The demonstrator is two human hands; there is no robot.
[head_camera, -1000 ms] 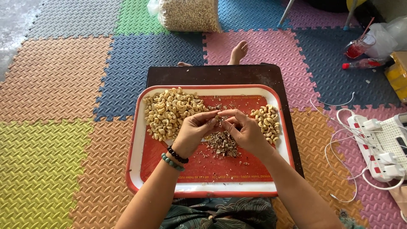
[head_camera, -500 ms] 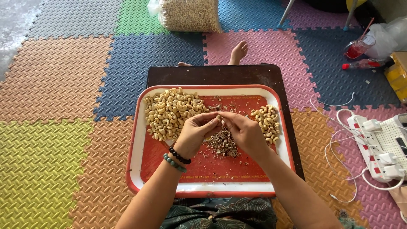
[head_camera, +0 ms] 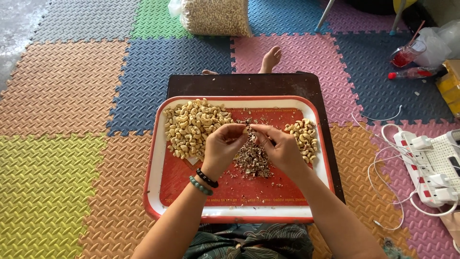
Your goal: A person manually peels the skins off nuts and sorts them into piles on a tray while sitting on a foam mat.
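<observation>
Seen from above: a person seated on the foam floor mats point(head_camera: 72, 96) works over a red tray point(head_camera: 184, 187) with a white rim, which rests on a dark low table point(head_camera: 249, 84). The left hand point(head_camera: 221, 146) and right hand point(head_camera: 282, 146) meet over the middle of the tray, fingers of both pinched closed on one small cashew kernel point(head_camera: 247, 129) held between the fingertips, just above the brown heap of skins point(head_camera: 253, 160).

A large pile of cashews point(head_camera: 191, 124) lies toward the tray's far left corner; a smaller pile point(head_camera: 303, 136) lies by its right edge. Peeling goes best, in my judgement, when the kernel is gripped lightly and kept low over the heap, so flakes fall there and not into either pile, and the curved nut is not snapped.

Hard to make out: the kernel itself is almost wholly covered by fingertips, so how much skin remains cannot be told. Whether the right hand also holds a small tool is unclear. A clear sack of nuts point(head_camera: 215, 17) is cut off by the top edge, and the power strip point(head_camera: 424, 165) by the right edge.
</observation>
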